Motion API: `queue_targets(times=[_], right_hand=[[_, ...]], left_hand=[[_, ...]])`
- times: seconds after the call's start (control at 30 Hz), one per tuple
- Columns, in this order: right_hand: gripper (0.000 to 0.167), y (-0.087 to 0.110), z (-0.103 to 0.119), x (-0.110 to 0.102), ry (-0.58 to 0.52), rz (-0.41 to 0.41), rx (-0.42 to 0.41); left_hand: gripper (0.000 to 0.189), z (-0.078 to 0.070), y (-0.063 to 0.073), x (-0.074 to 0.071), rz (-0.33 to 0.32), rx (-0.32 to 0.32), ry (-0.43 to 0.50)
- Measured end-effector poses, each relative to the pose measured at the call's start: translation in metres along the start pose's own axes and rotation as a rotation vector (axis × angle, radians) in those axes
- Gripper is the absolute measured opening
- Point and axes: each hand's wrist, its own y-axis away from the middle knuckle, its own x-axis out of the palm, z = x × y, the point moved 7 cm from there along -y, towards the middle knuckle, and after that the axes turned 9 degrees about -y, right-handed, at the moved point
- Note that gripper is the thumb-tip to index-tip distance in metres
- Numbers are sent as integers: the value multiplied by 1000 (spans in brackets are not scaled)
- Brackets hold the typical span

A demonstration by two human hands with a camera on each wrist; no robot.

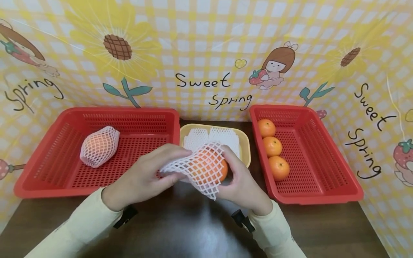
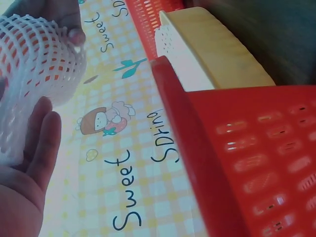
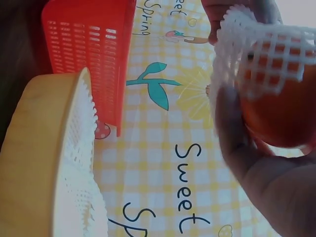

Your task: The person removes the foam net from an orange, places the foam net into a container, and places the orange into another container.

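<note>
An orange (image 1: 223, 170) sits partly inside a white foam net sleeve (image 1: 200, 166), above the table and between both hands. My left hand (image 1: 142, 177) pinches the gathered left end of the sleeve between thumb and fingers. From the other side, my right hand (image 1: 240, 184) grips the orange, thumb below and fingers above. In the right wrist view the orange's bare lower part (image 3: 279, 118) shows below the net's edge. The left wrist view shows the mesh (image 2: 39, 59) spread between the two hands.
In the left red basket (image 1: 146, 190) lies a net-covered orange (image 1: 99, 146). Behind the hands, a yellow tray (image 1: 246, 150) holds white foam nets (image 1: 224, 135). The right red basket (image 1: 322, 199) has three bare oranges (image 1: 272, 146) along its left side. A patterned cloth (image 1: 200, 46) hangs behind.
</note>
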Motion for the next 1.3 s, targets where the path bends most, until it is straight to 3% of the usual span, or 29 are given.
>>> queue_targets(times=[0.27,0.57,0.83,1.1,1.3], right_hand=[[74,2,-4,-2,-59,-2,50],[80,2,-8,-7,-256,-55,99],[83,2,-5,-11,-288,-26,64],[90,0,-7,-18,-309,-85,96],[90,-2,-5,-23,-254,-100,70]], left_hand=[[56,2,0,-7,-72,-38,-4],[55,3,3,-13,-113,-75,-13],[56,6,6,-15,-129,-97,-3],[55,9,9,-18,-135,-153,6],[57,9,11,-19,-171,-161,2]])
